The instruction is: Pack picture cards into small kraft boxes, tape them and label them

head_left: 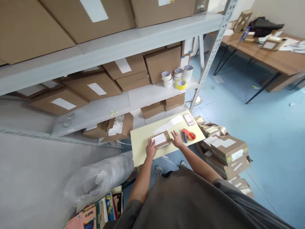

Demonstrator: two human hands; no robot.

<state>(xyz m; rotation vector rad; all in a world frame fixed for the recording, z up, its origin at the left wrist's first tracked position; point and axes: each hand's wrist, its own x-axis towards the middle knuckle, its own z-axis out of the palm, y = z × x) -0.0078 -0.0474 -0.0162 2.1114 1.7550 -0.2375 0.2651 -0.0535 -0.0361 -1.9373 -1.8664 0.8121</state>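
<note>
A small cardboard box (169, 138) with a white label (159, 139) on top lies on the pale yellow tabletop (139, 152). My left hand (151, 149) rests on the box's left end, fingers stretched out over the label's edge. At the box's right end is my right hand (176, 140), its fingers apart and nothing in them; whether it touches the box I cannot tell. To the right of that hand, a red and blue tape dispenser (188, 134) lies by a yellow tape roll. Behind the box are white paper strips (168, 124) and a phone-like item with a blurred face (189, 119).
Metal shelving (105, 106) with large cartons stands beyond the table, with several tape rolls (181, 84) on it. Cardboard boxes (228, 149) are piled on the floor at right. A bubble-wrap roll (102, 175) and books (95, 213) are at left. A wooden desk (269, 54) stands far right.
</note>
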